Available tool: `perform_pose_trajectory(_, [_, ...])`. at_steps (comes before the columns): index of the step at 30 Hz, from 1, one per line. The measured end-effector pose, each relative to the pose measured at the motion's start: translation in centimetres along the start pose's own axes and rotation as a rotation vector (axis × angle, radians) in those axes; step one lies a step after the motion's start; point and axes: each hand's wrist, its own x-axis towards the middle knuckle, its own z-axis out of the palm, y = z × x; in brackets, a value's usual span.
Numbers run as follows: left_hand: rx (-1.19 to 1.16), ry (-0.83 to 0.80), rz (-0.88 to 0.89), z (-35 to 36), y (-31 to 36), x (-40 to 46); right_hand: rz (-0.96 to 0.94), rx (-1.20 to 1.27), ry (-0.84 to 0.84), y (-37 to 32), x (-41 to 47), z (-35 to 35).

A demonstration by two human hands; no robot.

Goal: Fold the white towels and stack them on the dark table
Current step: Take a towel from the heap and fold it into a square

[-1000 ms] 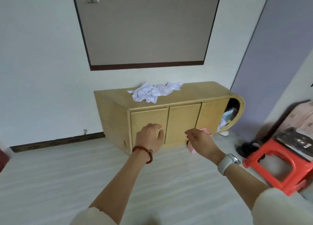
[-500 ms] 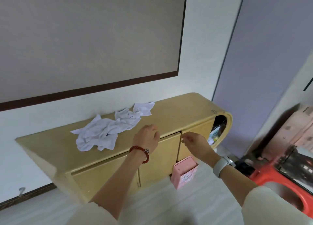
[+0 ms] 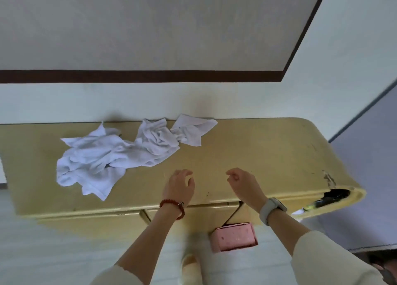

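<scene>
The white towels [image 3: 120, 153] lay crumpled and unfolded on the left of the pale wooden tabletop [image 3: 253, 155], as I stepped up from across the room. My left hand [image 3: 179, 187] and right hand [image 3: 243, 182] hovered apart, loosely curled and empty, just right of the heap; folding had not begun, I judged.

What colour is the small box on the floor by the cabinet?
Pink, seen in the head view: the box.

white towels [image 3: 120, 153], crumpled unfolded heap, lying on yellow wooden cabinet top [image 3: 257, 155]
</scene>
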Motion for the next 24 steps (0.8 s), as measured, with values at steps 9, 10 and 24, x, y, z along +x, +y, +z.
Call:
perform_pose_trajectory(9, [0.352, -0.149, -0.176, 8.2, -5.5, 9.7, -0.039, -0.129, -0.171, 1.2, 17.3, 6.1])
perform_pose_trajectory(10, [0.382, -0.165, -0.185, 8.8, -6.0, 10.0, -0.017, -0.140, -0.177, 0.9, 18.7, 6.6])
perform_pose_trajectory(24, [0.385, -0.131, -0.286, 9.9, -6.1, 10.0, -0.131, -0.116, -0.109, -0.7, 26.2, 10.3])
